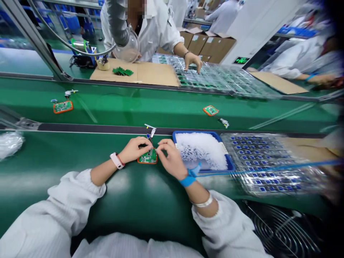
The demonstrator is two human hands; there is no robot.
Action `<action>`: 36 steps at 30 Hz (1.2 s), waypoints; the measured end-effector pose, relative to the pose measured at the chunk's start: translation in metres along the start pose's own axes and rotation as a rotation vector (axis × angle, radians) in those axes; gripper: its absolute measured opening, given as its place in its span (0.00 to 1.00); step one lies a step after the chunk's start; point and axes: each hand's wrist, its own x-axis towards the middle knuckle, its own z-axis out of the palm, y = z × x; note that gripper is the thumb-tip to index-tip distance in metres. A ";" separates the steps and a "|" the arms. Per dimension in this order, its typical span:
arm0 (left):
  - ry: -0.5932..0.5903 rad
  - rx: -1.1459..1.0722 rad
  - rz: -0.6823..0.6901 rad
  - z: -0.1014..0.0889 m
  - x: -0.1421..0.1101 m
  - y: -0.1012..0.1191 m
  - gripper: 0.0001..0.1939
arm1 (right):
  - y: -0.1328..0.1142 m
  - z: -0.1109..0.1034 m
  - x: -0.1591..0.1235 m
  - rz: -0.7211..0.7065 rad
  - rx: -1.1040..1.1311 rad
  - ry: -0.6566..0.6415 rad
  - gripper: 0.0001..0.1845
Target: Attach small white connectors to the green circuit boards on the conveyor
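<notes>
On the green mat in front of me lies a green circuit board (148,157) with an orange rim. A small white connector part (153,132) and a tiny blue piece (148,136) stick out beyond its far edge. My left hand (135,148) reaches over the board's left side, thumb and forefinger pinched near its top edge. From the other side my right hand (170,157) pinches at the board's upper right corner. Whatever lies between the fingertips of either hand is too small to make out.
Right of my hands stands a blue tray (202,168) of white granules, then clear trays (266,161) of small blue parts. Orange-rimmed boards (63,106) (210,110) lie on the green belt (139,104). A co-worker's hand (192,61) is over trays opposite. A fan (285,229) sits lower right.
</notes>
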 end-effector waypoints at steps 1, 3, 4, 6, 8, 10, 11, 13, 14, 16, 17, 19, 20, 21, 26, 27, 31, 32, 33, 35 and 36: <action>-0.009 0.005 -0.006 0.001 0.000 0.000 0.10 | 0.000 0.013 0.003 0.014 0.041 0.001 0.07; -0.024 0.020 -0.019 0.002 -0.002 -0.002 0.09 | 0.005 0.029 0.005 0.044 0.086 0.007 0.07; -0.028 0.025 -0.024 0.002 -0.003 -0.003 0.08 | 0.009 0.033 0.005 0.052 0.092 0.003 0.06; -0.037 0.027 -0.025 0.003 -0.005 -0.006 0.07 | 0.017 0.032 0.003 0.056 0.074 -0.030 0.06; -0.039 0.021 -0.017 0.003 -0.005 -0.008 0.07 | 0.021 0.029 0.002 0.058 0.040 -0.067 0.06; -0.038 0.019 -0.016 0.004 -0.004 -0.008 0.06 | 0.021 0.027 0.001 0.066 0.016 -0.099 0.06; -0.039 0.023 -0.021 0.004 -0.004 -0.008 0.06 | 0.021 0.028 0.001 0.069 0.014 -0.110 0.07; -0.043 0.040 -0.048 0.005 -0.003 -0.008 0.06 | 0.021 0.029 0.001 0.069 0.031 -0.121 0.07; -0.047 0.050 -0.067 0.005 -0.003 -0.008 0.06 | 0.021 0.030 0.002 0.070 0.045 -0.120 0.07; -0.058 0.073 -0.108 0.004 0.000 -0.007 0.06 | 0.023 0.031 0.002 0.082 0.073 -0.115 0.07; -0.064 0.087 -0.128 0.004 0.002 -0.007 0.06 | 0.023 0.031 0.002 0.094 0.079 -0.114 0.07; -0.091 0.120 -0.165 0.003 0.006 -0.005 0.07 | 0.025 0.031 0.003 0.120 0.073 -0.122 0.07; -0.113 0.136 -0.182 0.002 0.009 -0.005 0.07 | 0.026 0.031 0.004 0.130 0.066 -0.132 0.08; -0.138 0.149 -0.198 0.001 0.011 -0.005 0.07 | 0.026 0.032 0.004 0.138 0.058 -0.142 0.08; -0.100 0.114 -0.190 -0.002 0.008 -0.008 0.04 | 0.011 0.029 0.003 0.124 0.028 -0.098 0.08; -0.074 0.108 -0.153 -0.002 0.005 -0.010 0.06 | 0.007 0.023 0.002 0.098 0.016 -0.074 0.08; -0.024 0.114 -0.047 -0.002 -0.002 -0.016 0.13 | 0.006 -0.026 -0.014 0.050 -0.099 0.078 0.06; -0.014 0.112 -0.050 -0.002 -0.003 -0.016 0.13 | 0.012 -0.042 -0.022 0.088 -0.144 0.144 0.06; -0.006 0.110 -0.057 -0.002 -0.003 -0.016 0.13 | 0.020 -0.058 -0.031 0.153 -0.195 0.202 0.06; -0.001 0.111 -0.064 0.000 -0.003 -0.016 0.13 | 0.039 -0.085 -0.049 0.301 -0.284 0.255 0.07; -0.002 0.114 -0.063 0.000 -0.002 -0.016 0.13 | 0.049 -0.095 -0.057 0.350 -0.318 0.240 0.08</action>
